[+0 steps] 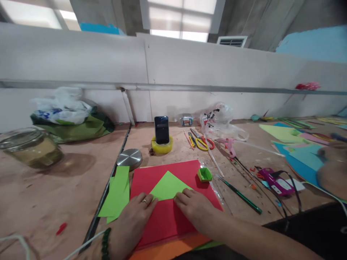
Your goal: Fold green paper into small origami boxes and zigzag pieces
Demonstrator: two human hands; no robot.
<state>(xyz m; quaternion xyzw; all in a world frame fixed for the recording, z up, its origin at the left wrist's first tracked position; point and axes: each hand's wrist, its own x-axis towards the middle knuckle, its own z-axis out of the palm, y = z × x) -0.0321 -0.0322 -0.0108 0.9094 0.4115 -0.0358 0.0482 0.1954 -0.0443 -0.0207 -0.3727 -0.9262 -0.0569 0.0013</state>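
A light green paper (169,186), pointed at its top, lies on a red sheet (162,224). My left hand (138,215) presses on its lower left corner with fingers curled together, a ring on one finger. At the lower right corner, the bent fingers of my right hand (196,209) close on the same paper. The fingertips of both hands are partly hidden. Loose green strips (118,193) lie left of the red sheet. On the sheet's upper right corner sits a small green folded paper box (204,174).
A green craft knife (241,196), purple glue gun (279,181), pink glue gun (230,147) and scissors (201,143) lie to the right. A phone (162,130) stands in yellow tape (162,147), near a metal lid (129,159). Another person's hand (333,177) is far right.
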